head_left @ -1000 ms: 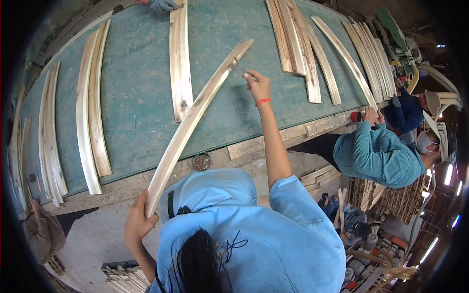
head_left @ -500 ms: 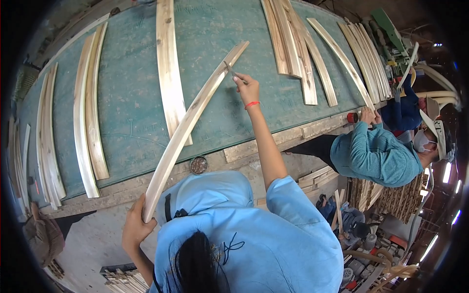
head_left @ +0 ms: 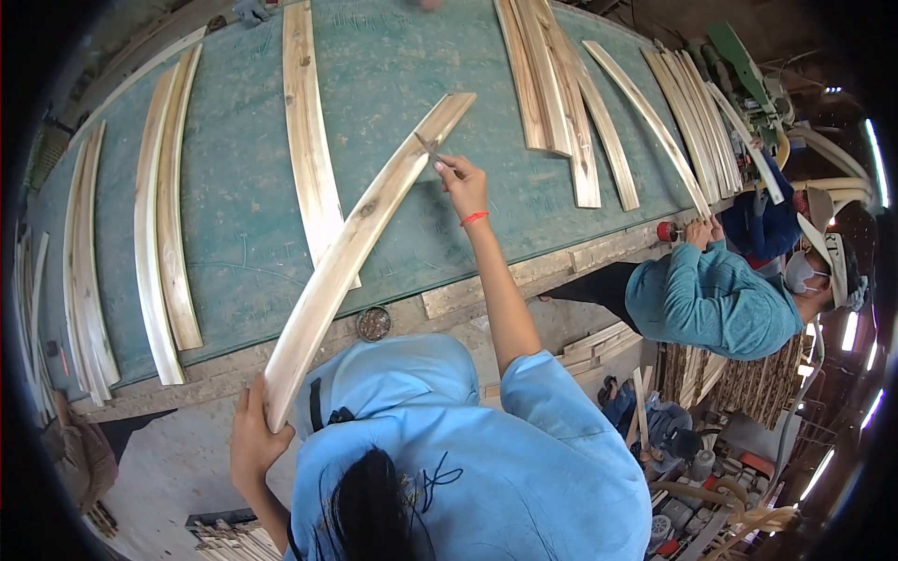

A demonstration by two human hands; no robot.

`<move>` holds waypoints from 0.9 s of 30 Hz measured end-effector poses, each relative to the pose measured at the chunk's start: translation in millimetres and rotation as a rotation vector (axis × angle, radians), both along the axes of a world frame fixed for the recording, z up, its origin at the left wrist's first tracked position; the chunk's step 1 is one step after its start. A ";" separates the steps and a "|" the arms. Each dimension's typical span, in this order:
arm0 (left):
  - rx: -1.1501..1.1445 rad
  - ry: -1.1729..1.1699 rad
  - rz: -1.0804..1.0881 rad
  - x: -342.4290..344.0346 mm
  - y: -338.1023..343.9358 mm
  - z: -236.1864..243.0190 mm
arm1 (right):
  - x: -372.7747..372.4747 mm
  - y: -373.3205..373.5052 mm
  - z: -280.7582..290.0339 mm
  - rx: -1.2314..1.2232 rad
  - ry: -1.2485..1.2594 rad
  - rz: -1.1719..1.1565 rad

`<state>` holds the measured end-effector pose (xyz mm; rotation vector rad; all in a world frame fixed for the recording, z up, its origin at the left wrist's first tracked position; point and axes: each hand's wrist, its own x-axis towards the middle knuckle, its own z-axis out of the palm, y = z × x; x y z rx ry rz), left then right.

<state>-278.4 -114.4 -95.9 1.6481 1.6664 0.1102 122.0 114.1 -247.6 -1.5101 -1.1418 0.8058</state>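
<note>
My left hand (head_left: 256, 437) is closed around the near end of a long wooden board (head_left: 351, 231). The board slants up and away to the right, its broad knotted face turned up, passing over another plank (head_left: 308, 122) on the green tabletop (head_left: 234, 140). Between the fingertips of my right hand (head_left: 462, 186) is a small, thin-bladed metal hand tool (head_left: 427, 146), whose tip rests against the board's face near its far end. Its exact kind is too small to tell. A round tin (head_left: 373, 323) of dark filling stands by the table's near edge.
Pairs of planks (head_left: 159, 215) lie to the left, and more planks (head_left: 552, 84) to the right. At the right, a masked person in a teal top (head_left: 706, 299) handles another board (head_left: 645, 122). A red-capped container (head_left: 668, 231) is beside that person. Stacked timber (head_left: 599, 351) lies below.
The board has rolled so that its broad face shows more. My right hand and the tool have shifted slightly left and down along it. A gloved hand has appeared at the table's far edge.
</note>
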 end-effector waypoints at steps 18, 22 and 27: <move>0.133 0.389 -0.042 0.1 -0.1 -19.4 | 9.1 -14.5 -15.5 -0.024 -0.428 -0.312; 0.091 0.334 -0.066 1.2 1.4 -12.6 | 1.0 -21.2 -22.7 0.076 -0.515 -0.256; -0.196 -0.085 -0.077 -10.3 1.1 -10.9 | -6.4 -21.1 -1.9 -0.132 0.350 -0.146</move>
